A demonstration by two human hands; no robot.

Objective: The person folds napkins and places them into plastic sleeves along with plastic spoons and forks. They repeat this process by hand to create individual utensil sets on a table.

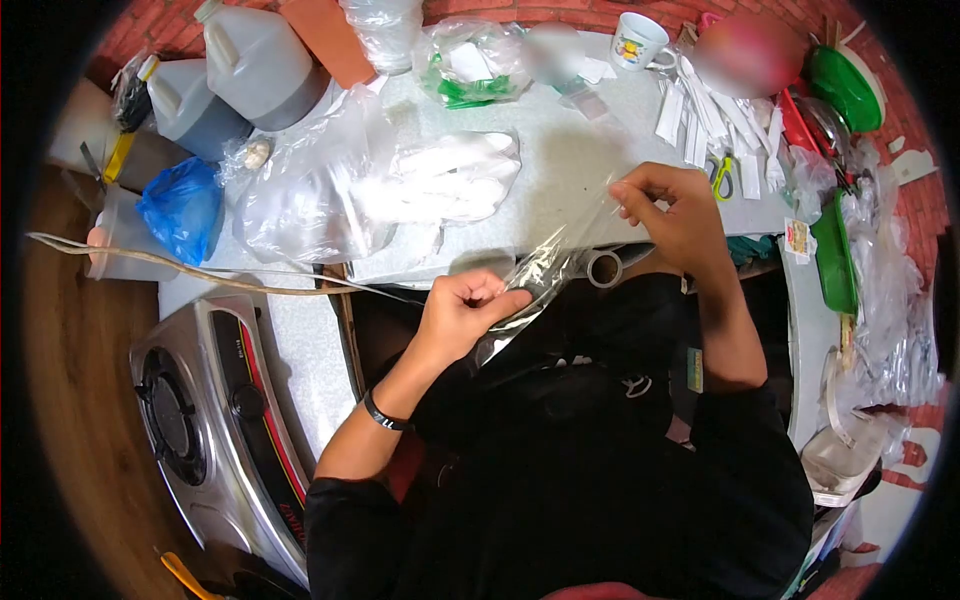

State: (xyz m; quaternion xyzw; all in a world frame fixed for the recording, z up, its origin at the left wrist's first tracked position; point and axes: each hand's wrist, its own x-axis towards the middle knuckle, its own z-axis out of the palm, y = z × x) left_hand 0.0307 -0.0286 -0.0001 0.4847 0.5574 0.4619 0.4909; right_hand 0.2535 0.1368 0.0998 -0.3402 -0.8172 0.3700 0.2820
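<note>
Both hands hold a small clear plastic bag [555, 262] stretched between them above my lap. My left hand [462, 312] pinches its lower end, fingers curled shut. My right hand [672, 212] pinches its upper end near the edge of the white counter [560, 160]. A roll of tape [604, 268] sits just under the bag at the counter's edge.
Big clear bags of white plastic items [380, 185] lie on the counter. Two grey jugs [255, 65], a blue bag [182, 208] and a gas stove [200, 410] are at the left. White spoons [710, 115], a mug [637, 42] and green plastic items [835, 255] are at the right.
</note>
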